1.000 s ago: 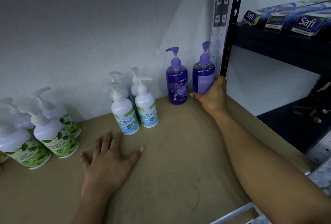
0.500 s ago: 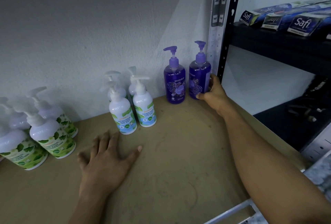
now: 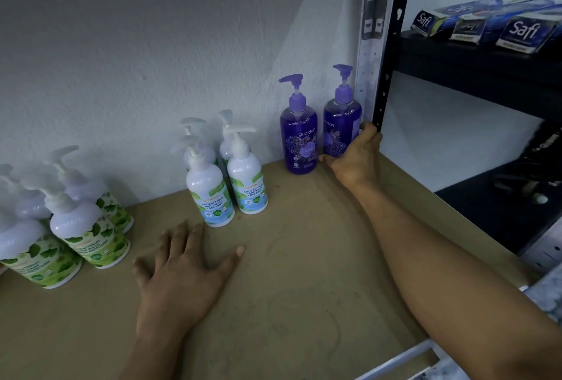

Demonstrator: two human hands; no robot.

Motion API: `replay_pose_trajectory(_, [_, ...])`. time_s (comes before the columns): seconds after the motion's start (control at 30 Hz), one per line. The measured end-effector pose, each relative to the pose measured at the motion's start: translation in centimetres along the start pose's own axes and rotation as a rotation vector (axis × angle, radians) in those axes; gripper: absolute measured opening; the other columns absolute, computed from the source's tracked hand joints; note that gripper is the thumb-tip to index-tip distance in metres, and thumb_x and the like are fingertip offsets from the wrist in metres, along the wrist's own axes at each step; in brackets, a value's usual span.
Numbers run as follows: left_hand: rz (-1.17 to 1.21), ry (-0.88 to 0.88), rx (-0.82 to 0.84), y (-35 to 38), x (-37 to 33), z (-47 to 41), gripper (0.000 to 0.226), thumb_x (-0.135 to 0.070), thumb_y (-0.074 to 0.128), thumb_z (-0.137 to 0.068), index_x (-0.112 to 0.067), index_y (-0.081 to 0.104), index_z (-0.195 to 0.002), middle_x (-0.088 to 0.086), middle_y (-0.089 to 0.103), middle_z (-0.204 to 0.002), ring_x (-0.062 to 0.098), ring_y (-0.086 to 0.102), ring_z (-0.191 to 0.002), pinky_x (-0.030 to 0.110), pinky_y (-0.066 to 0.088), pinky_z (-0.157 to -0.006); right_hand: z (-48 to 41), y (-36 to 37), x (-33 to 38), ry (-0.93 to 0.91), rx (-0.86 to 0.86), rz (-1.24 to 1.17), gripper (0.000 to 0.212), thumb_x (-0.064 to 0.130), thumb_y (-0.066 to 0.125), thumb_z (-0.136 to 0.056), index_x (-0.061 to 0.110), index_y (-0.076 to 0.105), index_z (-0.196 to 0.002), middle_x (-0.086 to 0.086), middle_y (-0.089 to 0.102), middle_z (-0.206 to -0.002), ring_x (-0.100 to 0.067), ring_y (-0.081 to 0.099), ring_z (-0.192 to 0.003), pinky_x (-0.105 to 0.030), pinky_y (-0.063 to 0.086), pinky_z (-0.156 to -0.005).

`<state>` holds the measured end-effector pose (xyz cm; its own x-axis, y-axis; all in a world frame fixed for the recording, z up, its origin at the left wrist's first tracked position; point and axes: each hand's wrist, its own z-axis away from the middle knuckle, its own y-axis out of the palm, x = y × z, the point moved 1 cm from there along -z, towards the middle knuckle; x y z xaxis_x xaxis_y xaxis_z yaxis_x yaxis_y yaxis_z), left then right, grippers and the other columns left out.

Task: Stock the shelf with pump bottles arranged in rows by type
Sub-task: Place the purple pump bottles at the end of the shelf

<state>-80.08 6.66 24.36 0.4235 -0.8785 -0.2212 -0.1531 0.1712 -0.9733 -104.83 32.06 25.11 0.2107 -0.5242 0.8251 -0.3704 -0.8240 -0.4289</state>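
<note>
Purple pump bottle (image 3: 342, 124) within the curled right hand (image 3: 354, 160); left hand (image 3: 182, 270) flat, fingers spread, on the shelf (image 3: 304, 294).

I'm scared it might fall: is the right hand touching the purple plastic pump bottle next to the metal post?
Touching. The head view shows the right hand gripping the purple plastic pump bottle low down, no gap.

The right hand (image 3: 355, 157) covers the lower right of the corner lavender bottle (image 3: 340, 124) and part of its label. Two rear cool-mint bottles (image 3: 200, 153) show only pumps and shoulders behind the front pair (image 3: 211, 194) — and the leftmost green-leaf bottle (image 3: 30, 245) is cut off at the left edge of view. The dark objects (image 3: 538, 163) on the lower black shelf are blurred beyond naming.
</note>
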Motion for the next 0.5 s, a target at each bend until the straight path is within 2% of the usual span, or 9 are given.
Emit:
replay_pose_trajectory(0.2, [0.003,-0.003,-0.004,-0.1,0.0,0.0,0.104,-0.097,0.015,-0.071,-0.037,0.02,-0.156,-0.013,0.009,-0.167,0.012,0.001,-0.154,0.056,0.008,-0.121,-0.9,-1.7,-0.6,0.093,0.135,-0.231,0.098,0.003,0.085,-0.071,0.02,0.023,-0.145,0.004,0.048,-0.131,-0.009,0.052,-0.111,-0.018,0.044,-0.087])
replay_pose_trajectory(0.27, [0.008,-0.004,-0.002,-0.1,-0.1,0.1,0.104,-0.097,0.015,-0.071,-0.037,0.02,-0.156,-0.012,0.009,-0.167,0.012,0.001,-0.154,0.057,0.008,-0.12,-1.5,-2.6,-1.3,0.124,0.222,-0.259,0.098,0.002,0.084,-0.072,0.021,0.024,-0.147,0.004,0.05,-0.135,-0.012,0.055,-0.115,-0.022,0.047,-0.094])
replay_pose_trajectory(0.33, [0.008,-0.004,0.002,-0.1,-0.1,0.1,0.104,-0.097,0.015,-0.071,-0.037,0.019,-0.156,-0.012,0.008,-0.167,0.012,0.001,-0.154,0.057,0.008,-0.12,-1.8,-3.1,-1.7,0.134,0.288,-0.287,0.098,0.002,0.082,-0.074,0.023,0.025,-0.15,0.0,0.051,-0.143,-0.015,0.054,-0.122,-0.035,0.047,-0.106])
replay_pose_trajectory(0.43, [0.005,-0.007,0.003,-0.2,-0.2,0.1,0.104,-0.097,0.015,-0.07,-0.038,0.02,-0.156,-0.012,0.009,-0.167,0.012,0.002,-0.154,0.057,0.008,-0.12,-1.6,-2.7,-1.4,0.104,0.307,-0.295,0.103,0.001,0.083,-0.074,0.022,0.021,-0.153,-0.001,0.048,-0.143,-0.013,0.051,-0.124,-0.033,0.044,-0.107])
replay_pose_trajectory(0.5, [0.004,-0.007,0.0,-0.2,-0.2,0.1,0.104,-0.097,0.015,-0.07,-0.038,0.021,-0.155,-0.012,0.009,-0.167,0.012,0.002,-0.154,0.057,0.008,-0.12,-1.2,-2.0,-1.0,0.082,0.237,-0.27,0.112,0.013,0.091,-0.064,0.022,0.022,-0.151,0.001,0.042,-0.141,-0.014,0.048,-0.124,-0.033,0.043,-0.107])
